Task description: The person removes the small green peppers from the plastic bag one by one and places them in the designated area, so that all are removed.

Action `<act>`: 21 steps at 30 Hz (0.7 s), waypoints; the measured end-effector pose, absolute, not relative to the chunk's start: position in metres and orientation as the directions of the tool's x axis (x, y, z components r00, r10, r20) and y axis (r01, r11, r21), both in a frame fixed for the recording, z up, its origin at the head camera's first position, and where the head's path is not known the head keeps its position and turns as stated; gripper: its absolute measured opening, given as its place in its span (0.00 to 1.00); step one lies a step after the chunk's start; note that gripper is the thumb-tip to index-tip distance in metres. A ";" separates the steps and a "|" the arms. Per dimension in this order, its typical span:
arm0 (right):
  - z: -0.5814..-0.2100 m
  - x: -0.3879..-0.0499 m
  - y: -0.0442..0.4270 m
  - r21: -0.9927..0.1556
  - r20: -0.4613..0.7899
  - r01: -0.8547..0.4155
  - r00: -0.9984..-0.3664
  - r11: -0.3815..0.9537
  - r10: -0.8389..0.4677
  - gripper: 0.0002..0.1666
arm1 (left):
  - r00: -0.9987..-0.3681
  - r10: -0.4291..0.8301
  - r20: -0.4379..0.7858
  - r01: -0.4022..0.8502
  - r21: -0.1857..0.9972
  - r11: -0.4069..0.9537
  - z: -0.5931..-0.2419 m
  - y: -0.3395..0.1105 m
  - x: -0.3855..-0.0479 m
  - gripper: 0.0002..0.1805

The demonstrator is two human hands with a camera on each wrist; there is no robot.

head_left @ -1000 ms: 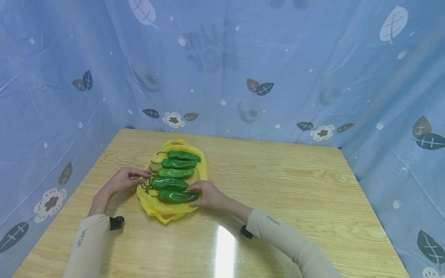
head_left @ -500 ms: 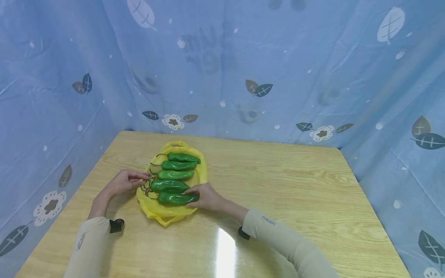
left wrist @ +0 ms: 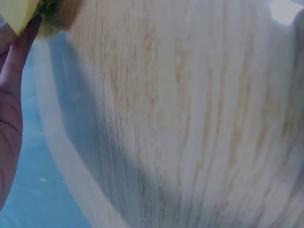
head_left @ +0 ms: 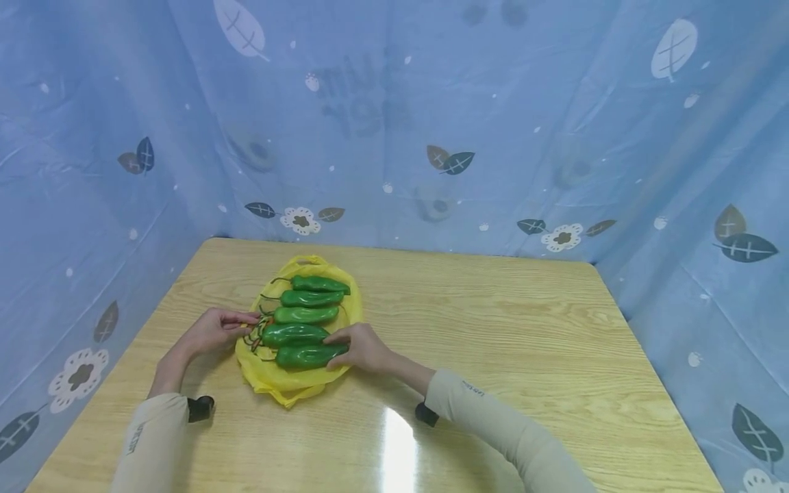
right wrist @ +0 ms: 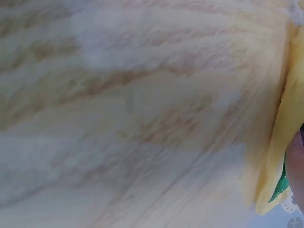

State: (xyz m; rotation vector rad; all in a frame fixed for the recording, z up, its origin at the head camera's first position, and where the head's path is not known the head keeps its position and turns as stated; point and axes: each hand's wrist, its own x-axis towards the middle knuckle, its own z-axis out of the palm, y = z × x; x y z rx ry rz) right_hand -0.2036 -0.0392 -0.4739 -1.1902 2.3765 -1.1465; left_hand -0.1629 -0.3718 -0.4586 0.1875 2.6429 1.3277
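Note:
Several long green peppers lie in a row, stems to the left, on a yellow plastic bag [head_left: 290,387] at the table's left. My left hand [head_left: 209,333] is at the bag's left edge, beside a cluster of thin stems [head_left: 257,333]. In the left wrist view, finger and thumb pinch a fold of yellow plastic [left wrist: 20,13]. My right hand [head_left: 365,349] holds the tip of the nearest green pepper [head_left: 305,356] between thumb and fingers. Only part of that hand and a sliver of green pepper [right wrist: 282,184] show in the right wrist view.
The wooden table [head_left: 493,356] extends to the right of the bag. A blue patterned curtain [head_left: 382,123] encloses the back and both sides. Black wrist devices [head_left: 200,409] sit under each forearm. Bright glare lies on the table's front part.
The head view has shifted slightly, so everything sits a little lower and further left. Both hands keep their places on the bag and the nearest pepper; the row looks the same.

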 end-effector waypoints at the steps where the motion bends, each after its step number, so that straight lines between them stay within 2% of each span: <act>1: -0.474 -0.204 -0.039 -0.749 0.111 -0.553 -0.649 0.366 -0.753 0.26 | -0.977 0.190 -0.100 0.032 0.806 0.591 -0.459 -0.372 -0.162 0.14; 4: -0.474 -0.204 -0.037 -0.778 0.084 -0.505 -0.672 0.373 -0.736 0.25 | -0.978 0.184 -0.098 0.027 0.817 0.576 -0.460 -0.372 -0.162 0.14; 13: -0.467 -0.206 -0.029 -0.782 0.098 -0.498 -0.691 0.374 -0.716 0.24 | -0.979 0.184 -0.092 0.031 0.817 0.576 -0.462 -0.373 -0.161 0.14; 21: -0.451 -0.203 -0.013 -0.829 0.099 -0.430 -0.743 0.358 -0.662 0.21 | -0.980 0.177 -0.093 0.033 0.798 0.602 -0.461 -0.372 -0.161 0.15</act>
